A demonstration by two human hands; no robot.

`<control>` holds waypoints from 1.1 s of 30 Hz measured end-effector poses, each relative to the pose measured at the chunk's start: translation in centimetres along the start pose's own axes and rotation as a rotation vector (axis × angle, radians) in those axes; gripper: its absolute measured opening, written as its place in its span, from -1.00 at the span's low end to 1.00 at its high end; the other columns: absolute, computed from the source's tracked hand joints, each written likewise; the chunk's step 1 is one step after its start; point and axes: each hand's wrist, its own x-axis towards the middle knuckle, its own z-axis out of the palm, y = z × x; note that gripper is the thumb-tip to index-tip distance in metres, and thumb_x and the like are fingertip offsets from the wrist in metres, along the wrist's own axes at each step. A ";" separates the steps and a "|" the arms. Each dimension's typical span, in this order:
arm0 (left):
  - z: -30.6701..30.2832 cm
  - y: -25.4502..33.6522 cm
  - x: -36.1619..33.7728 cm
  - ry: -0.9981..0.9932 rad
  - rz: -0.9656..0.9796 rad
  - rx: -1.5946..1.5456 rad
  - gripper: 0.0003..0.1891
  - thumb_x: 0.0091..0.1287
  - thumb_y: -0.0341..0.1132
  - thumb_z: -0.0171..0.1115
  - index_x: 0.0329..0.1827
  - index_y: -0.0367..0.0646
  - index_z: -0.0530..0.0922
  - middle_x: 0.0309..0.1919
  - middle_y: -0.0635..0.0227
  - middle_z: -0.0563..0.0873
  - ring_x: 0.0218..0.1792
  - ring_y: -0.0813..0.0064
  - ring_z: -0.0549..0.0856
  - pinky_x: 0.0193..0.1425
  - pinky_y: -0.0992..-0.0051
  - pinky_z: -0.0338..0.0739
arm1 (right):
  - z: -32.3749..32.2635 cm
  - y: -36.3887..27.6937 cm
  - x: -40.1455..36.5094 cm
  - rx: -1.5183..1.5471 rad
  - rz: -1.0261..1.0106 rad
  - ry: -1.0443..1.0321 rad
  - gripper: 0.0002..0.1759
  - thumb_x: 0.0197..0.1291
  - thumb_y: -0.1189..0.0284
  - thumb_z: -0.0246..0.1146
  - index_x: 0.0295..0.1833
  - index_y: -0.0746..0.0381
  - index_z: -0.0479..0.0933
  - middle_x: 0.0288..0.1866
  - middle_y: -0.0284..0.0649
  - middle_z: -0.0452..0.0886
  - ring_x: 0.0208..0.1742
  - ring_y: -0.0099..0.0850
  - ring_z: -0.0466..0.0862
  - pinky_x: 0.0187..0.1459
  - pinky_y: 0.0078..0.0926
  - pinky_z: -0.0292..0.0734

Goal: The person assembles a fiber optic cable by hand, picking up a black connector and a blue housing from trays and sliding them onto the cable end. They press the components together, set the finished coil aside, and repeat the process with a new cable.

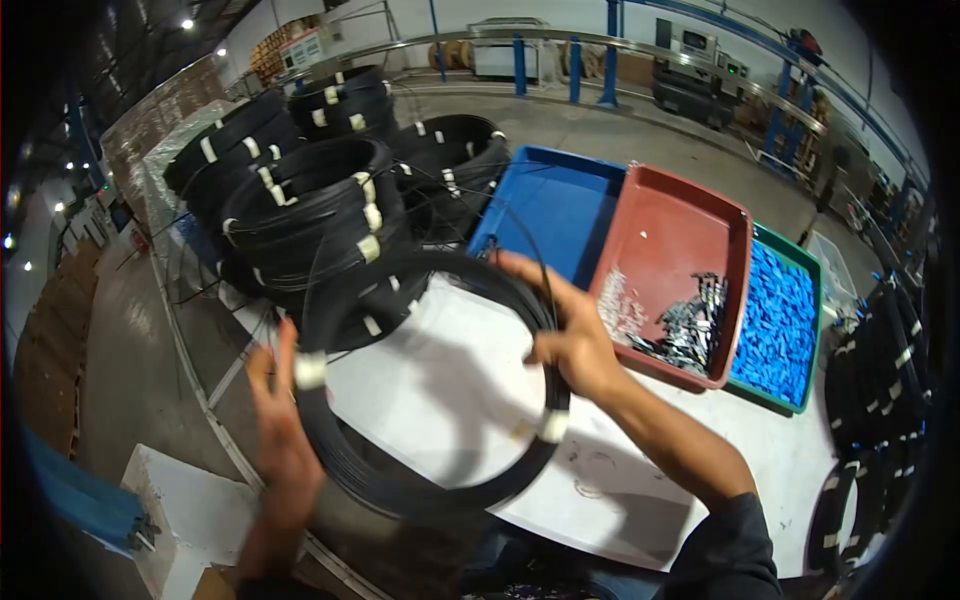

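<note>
A coil of thin black cable (430, 498), bound with white tape, is held up tilted over the white tabletop (440, 370). My right hand (575, 335) grips its right side, the thumb on the inside of the ring and the fingers over the upper edge. At the coil's left side is my left hand (280, 425), slightly blurred, with its fingers stretched upward beside a white tape band (311, 370). A loose cable end arcs above my right hand.
Stacks of taped black coils (310, 220) stand at the back left. Beyond my right hand sit a blue tray (570, 200), a red tray (680, 240) with small metal and clear parts, and a green tray (800, 400) of blue pieces. More coils (870, 390) line the right edge.
</note>
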 end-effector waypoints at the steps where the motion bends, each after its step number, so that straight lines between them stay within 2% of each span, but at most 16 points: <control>1: 1.6 -0.6 -3.6 0.103 -0.149 -0.200 -0.14 0.40 -0.06 0.40 0.68 0.01 0.13 0.66 -0.16 0.12 0.46 0.18 0.47 0.36 0.24 0.56 | -1.0 0.3 -2.3 -0.008 0.020 -0.066 0.07 -0.34 0.79 0.15 0.55 0.30 0.42 0.46 -0.15 0.59 0.51 -0.40 0.48 0.39 -0.55 0.43; 4: 4.8 -2.6 -14.3 0.294 -0.533 -0.466 -0.02 0.29 -0.19 0.51 0.69 0.11 0.05 0.49 0.11 0.36 0.38 0.27 0.51 0.27 0.20 0.60 | -3.4 0.0 -8.2 -0.071 0.218 -0.193 0.02 -0.25 0.81 0.12 0.55 0.25 0.46 0.39 -0.18 0.62 0.15 -0.47 0.66 0.01 -0.59 0.61; 6: 7.7 -2.5 -18.1 0.268 -0.575 -0.486 -0.02 0.27 -0.20 0.50 0.68 0.17 0.04 0.40 0.16 0.40 0.36 0.28 0.51 0.28 0.16 0.59 | -4.5 -0.3 -10.6 -0.007 0.326 -0.174 0.00 -0.20 0.82 0.11 0.55 0.23 0.45 0.27 -0.19 0.69 -0.11 -0.54 0.68 -0.21 -0.60 0.59; 8: 11.3 -1.6 -19.6 0.289 -0.532 -0.428 0.19 0.11 -0.33 0.62 0.72 0.20 -0.06 0.48 0.13 0.33 0.39 0.23 0.48 0.25 0.16 0.62 | -6.4 -0.6 -12.6 -0.021 0.466 -0.136 -0.05 -0.20 0.83 0.11 0.50 0.25 0.52 0.05 -0.21 0.77 -0.32 -0.58 0.65 -0.27 -0.59 0.58; 10: 12.0 -1.3 -20.6 0.231 -0.554 -0.474 0.24 0.06 -0.42 0.63 0.71 0.20 -0.10 0.49 0.12 0.27 0.47 0.25 0.40 0.46 0.15 0.49 | -8.0 -0.7 -14.5 -0.025 0.524 -0.068 -0.08 -0.21 0.82 0.14 0.46 0.25 0.56 0.07 -0.21 0.76 -0.24 -0.56 0.67 -0.22 -0.56 0.60; 12: 12.5 -1.0 -20.7 0.086 -0.551 -0.478 0.25 0.04 -0.42 0.63 0.71 0.17 -0.11 0.56 0.11 0.18 0.55 0.21 0.29 0.58 0.12 0.32 | -9.3 -1.1 -16.2 -0.037 0.512 -0.004 -0.08 -0.26 0.82 0.19 0.42 0.28 0.58 0.18 -0.22 0.73 0.09 -0.50 0.67 0.06 -0.53 0.61; 14: 14.0 -0.9 -20.7 0.065 -0.567 -0.444 0.24 0.04 -0.40 0.61 0.71 0.12 -0.12 0.59 0.08 0.13 0.59 0.17 0.22 0.63 0.11 0.21 | -10.2 -1.4 -18.2 0.036 0.529 0.116 -0.09 -0.31 0.84 0.23 0.38 0.29 0.59 0.28 -0.24 0.69 0.22 -0.48 0.66 0.19 -0.51 0.60; 20: 17.2 0.1 -19.0 -0.256 -0.643 -0.270 0.18 0.10 -0.35 0.46 0.70 -0.17 -0.21 0.69 -0.10 -0.13 0.70 0.07 -0.03 0.72 0.13 -0.16 | -11.9 -2.4 -24.1 0.103 0.549 0.364 -0.02 -0.24 0.93 0.30 0.47 0.27 0.40 0.35 -0.08 0.64 0.30 -0.36 0.66 0.29 -0.39 0.61; 22: 17.7 0.4 -18.8 -0.342 -0.552 -0.134 -0.05 0.23 -0.55 0.38 0.69 -0.27 0.08 0.55 -0.04 0.25 0.43 0.17 0.40 0.51 0.15 0.27 | -12.4 -2.1 -25.7 0.049 0.536 0.392 -0.05 -0.11 0.91 0.39 0.49 0.24 0.34 0.33 -0.03 0.65 0.31 -0.35 0.66 0.28 -0.41 0.62; 23: 17.8 0.8 -18.5 -0.353 -0.554 -0.145 -0.05 0.23 -0.55 0.38 0.69 -0.27 0.08 0.55 -0.04 0.25 0.43 0.17 0.40 0.51 0.15 0.27 | -12.5 -2.1 -26.4 0.016 0.529 0.423 -0.08 -0.07 0.87 0.44 0.47 0.24 0.36 0.31 -0.04 0.66 0.30 -0.36 0.66 0.28 -0.42 0.61; 26: 18.6 1.6 -16.4 -0.675 -0.475 0.379 0.07 0.25 -0.35 0.48 0.70 -0.22 -0.09 0.62 -0.08 -0.03 0.57 0.06 0.12 0.67 0.05 -0.12 | -12.8 -1.6 -27.4 -0.018 0.513 0.475 -0.16 0.02 0.78 0.51 0.45 0.24 0.39 0.27 -0.07 0.67 0.28 -0.37 0.67 0.29 -0.44 0.60; 28: 19.4 1.0 -15.9 -0.454 -0.473 0.299 -0.16 0.29 -0.39 0.43 0.63 -0.06 0.21 0.43 -0.05 0.41 0.25 0.20 0.55 0.39 0.13 0.41 | -12.9 -1.3 -27.5 -0.014 0.501 0.486 -0.20 0.07 0.74 0.53 0.44 0.24 0.39 0.25 -0.08 0.67 0.28 -0.37 0.67 0.30 -0.43 0.59; 29: 18.2 -0.2 -16.0 -0.584 -0.642 0.327 0.06 0.21 -0.35 0.40 0.69 -0.22 -0.12 0.67 -0.14 -0.03 0.64 0.07 0.11 0.68 0.11 -0.02 | -13.1 -1.1 -27.4 0.017 0.495 0.491 -0.27 0.14 0.69 0.51 0.42 0.24 0.41 0.24 -0.11 0.68 0.23 -0.40 0.68 0.26 -0.46 0.59; 30: 18.1 -1.1 -15.3 -0.585 -0.641 0.331 0.06 0.21 -0.35 0.40 0.69 -0.22 -0.12 0.67 -0.14 -0.03 0.64 0.07 0.11 0.68 0.11 -0.02 | -13.3 -1.0 -27.3 0.048 0.491 0.496 -0.34 0.20 0.64 0.50 0.40 0.25 0.43 0.22 -0.13 0.69 0.19 -0.44 0.68 0.22 -0.48 0.59; 32: 18.9 -2.5 -12.4 -0.463 -0.460 0.331 -0.15 0.34 -0.28 0.46 0.56 -0.40 0.14 0.50 -0.23 0.36 0.25 0.11 0.61 0.25 0.25 0.59 | -14.2 -1.2 -26.2 -0.182 0.600 0.444 -0.48 0.33 0.53 0.44 0.36 0.25 0.48 0.14 -0.20 0.71 0.06 -0.51 0.68 0.10 -0.55 0.58; 33: 19.5 -3.1 -11.2 -0.364 -0.549 0.267 -0.20 0.36 -0.27 0.45 0.53 -0.39 0.19 0.44 -0.25 0.44 0.16 0.17 0.66 0.17 0.32 0.62 | -14.2 -1.4 -25.3 -0.237 0.594 0.445 -0.55 0.38 0.47 0.42 0.32 0.25 0.50 0.04 -0.26 0.72 -0.06 -0.55 0.66 -0.02 -0.59 0.56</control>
